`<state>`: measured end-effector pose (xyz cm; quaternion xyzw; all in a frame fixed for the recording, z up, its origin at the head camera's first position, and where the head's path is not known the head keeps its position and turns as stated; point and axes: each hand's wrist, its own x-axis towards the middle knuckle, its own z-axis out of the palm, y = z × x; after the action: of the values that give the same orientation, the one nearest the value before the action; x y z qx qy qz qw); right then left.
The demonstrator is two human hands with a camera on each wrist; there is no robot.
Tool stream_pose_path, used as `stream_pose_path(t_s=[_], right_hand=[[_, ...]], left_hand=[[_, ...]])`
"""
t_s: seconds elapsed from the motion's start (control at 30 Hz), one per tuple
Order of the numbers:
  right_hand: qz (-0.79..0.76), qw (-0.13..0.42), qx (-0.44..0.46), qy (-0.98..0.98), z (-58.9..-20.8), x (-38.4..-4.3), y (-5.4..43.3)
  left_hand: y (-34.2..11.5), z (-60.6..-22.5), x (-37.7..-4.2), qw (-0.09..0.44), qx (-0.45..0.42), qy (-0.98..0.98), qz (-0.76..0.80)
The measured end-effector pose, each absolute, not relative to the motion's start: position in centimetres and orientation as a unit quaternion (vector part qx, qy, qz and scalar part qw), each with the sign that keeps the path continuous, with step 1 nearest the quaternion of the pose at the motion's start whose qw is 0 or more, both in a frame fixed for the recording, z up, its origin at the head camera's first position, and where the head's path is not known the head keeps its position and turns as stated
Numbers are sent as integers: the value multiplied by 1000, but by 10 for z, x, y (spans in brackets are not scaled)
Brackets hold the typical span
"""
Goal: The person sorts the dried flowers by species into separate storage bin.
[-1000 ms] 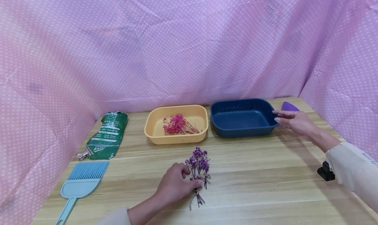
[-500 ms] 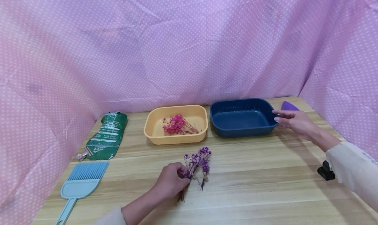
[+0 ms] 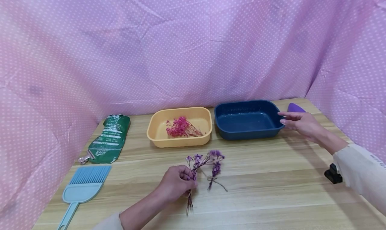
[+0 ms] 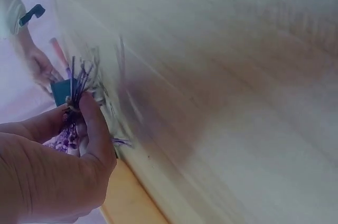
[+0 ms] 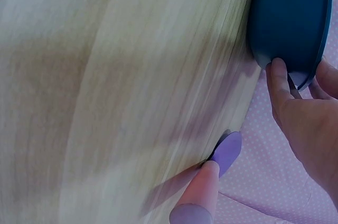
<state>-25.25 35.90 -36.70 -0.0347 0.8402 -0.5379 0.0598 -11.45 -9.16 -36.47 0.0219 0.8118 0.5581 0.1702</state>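
Purple flowers [image 3: 195,161] in left fingers [image 3: 186,171], apart from yellow tray rim [image 3: 180,141].

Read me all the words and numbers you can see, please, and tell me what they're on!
No word, brand or number can be read clearly here.
Green packet: rows of white print, too small and blurred to read.
Right sleeve: dark marks like lettering near the picture's edge, too blurred to read.
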Motion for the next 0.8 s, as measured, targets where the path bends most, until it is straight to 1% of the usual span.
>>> stream_pose_path(t_s=[0.2, 0.53, 0.8], right_hand=[[-540, 62, -31, 839, -365, -253, 359], [-549, 60, -32, 833, -367, -253, 361], [-547, 61, -25, 834, -368, -253, 360]], left_hand=[[-91, -359, -114, 160, 37, 816, 554], [-87, -361, -118, 207, 21, 779, 592], [-76, -353, -136, 238, 9, 754, 612]])
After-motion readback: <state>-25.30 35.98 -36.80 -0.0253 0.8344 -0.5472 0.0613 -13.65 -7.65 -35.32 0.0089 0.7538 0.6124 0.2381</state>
